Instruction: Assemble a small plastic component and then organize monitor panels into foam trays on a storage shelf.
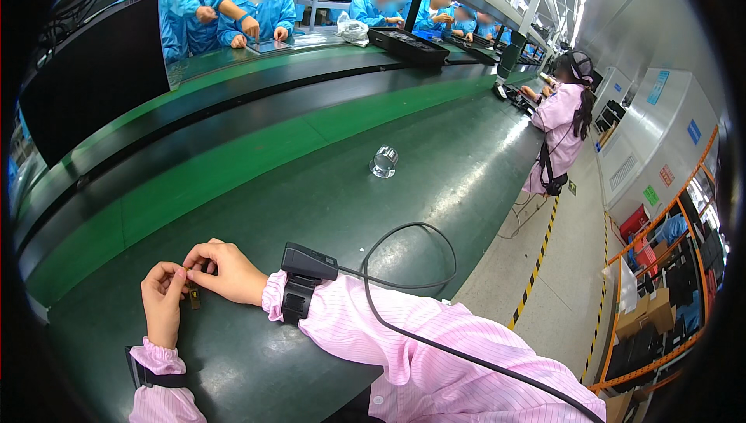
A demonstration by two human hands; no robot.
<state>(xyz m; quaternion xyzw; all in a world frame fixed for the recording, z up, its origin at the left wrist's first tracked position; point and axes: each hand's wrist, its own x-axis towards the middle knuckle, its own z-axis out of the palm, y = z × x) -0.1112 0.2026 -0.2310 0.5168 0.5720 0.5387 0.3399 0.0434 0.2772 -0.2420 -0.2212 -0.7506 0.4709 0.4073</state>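
Over the left part of the green tabletop point(256, 213), my left hand point(162, 304) and my right hand point(228, 270) meet at the fingertips. Both are closed in a pinch around the upper end of a small dark brownish strip point(194, 297) with a yellow mark on it. The strip's lower end hangs below the fingertips; its top is hidden by them, and its exact kind is too small to make out. A clear round glass-like container point(384, 162) stands farther off on the table, apart from both hands.
A black wrist device point(305, 279) on my right arm trails a black cable point(420, 228) across the table. A dark monitor point(97, 81) stands at the far left. Beyond a raised rail are black trays point(408, 46) and co-workers in blue. A person in pink point(563, 108) works farther right.
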